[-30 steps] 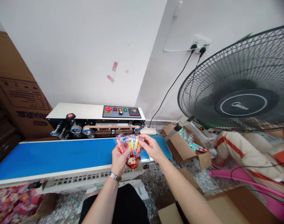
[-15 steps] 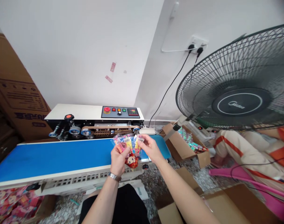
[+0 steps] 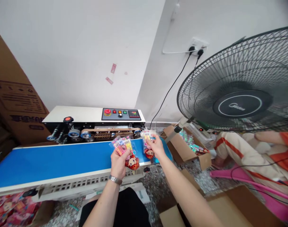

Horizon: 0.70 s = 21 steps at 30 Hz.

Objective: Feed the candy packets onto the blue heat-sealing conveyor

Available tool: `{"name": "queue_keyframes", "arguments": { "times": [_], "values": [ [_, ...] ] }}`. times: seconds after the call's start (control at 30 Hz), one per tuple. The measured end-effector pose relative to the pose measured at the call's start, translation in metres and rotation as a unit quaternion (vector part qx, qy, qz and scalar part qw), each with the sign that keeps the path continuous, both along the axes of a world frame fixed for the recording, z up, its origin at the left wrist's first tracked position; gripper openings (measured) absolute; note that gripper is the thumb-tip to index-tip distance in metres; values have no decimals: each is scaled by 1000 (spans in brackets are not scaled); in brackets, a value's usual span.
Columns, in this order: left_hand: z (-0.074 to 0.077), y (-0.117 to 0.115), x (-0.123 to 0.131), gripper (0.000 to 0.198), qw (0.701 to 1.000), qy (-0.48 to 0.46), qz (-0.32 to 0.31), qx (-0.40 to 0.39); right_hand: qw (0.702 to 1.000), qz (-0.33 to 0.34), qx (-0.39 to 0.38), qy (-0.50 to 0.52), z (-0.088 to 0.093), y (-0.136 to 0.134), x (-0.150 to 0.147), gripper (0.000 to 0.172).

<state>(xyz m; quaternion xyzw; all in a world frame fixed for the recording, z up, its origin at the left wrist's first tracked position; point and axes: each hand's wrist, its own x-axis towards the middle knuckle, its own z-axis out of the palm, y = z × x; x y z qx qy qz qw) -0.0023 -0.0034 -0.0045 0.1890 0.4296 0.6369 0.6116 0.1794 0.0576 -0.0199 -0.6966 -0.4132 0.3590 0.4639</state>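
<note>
Smooth blue belt (image 3: 51, 160); left hand (image 3: 117, 162) grips crinkly clear packets (image 3: 124, 147), right hand (image 3: 157, 147) pinches single packet (image 3: 148, 153).

Hands: 2, left hand (image 3: 119, 160) and right hand (image 3: 155, 146). Cartoon-printed sweet packets: 1 single packet (image 3: 148, 148) in right, fanned bunch (image 3: 124, 150) in left, number in it not readable. Band sealer (image 3: 94, 121): 1. Blue conveyor belt (image 3: 63, 159): 1. Pedestal fan (image 3: 241, 91): 1. Plugs (image 3: 192, 49) in wall socket: 2. Pink tape scraps (image 3: 113, 68) on wall: 2. Wristwatch (image 3: 115, 179): 1. Open carton (image 3: 182, 148) of sweets: 1
</note>
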Motion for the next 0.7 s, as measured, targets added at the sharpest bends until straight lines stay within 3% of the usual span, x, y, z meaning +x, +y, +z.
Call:
{"name": "queue_keyframes", "arguments": {
  "times": [0.13,0.23,0.37,0.43,0.5,0.57,0.7],
  "values": [
    [-4,1,2,40,1000,6,-7,-3,996,-12,-32,-87,-11,18,-1,46],
    [-7,2,2,41,1000,20,-17,7,990,33,-19,-136,-3,17,-15,52],
    [-7,2,0,44,997,52,-42,25,973,181,120,-79,29,-4,-31,45],
    [-6,2,-1,43,996,55,-55,38,946,281,156,-36,45,-17,-36,40],
    [-3,1,0,39,995,62,-65,52,924,335,170,-74,56,-27,-39,37],
    [0,-1,0,36,993,68,-75,58,916,335,180,-128,61,-33,-41,33],
    [4,-3,0,33,993,63,-83,53,918,322,185,-143,64,-36,-43,31]
  ]
}}
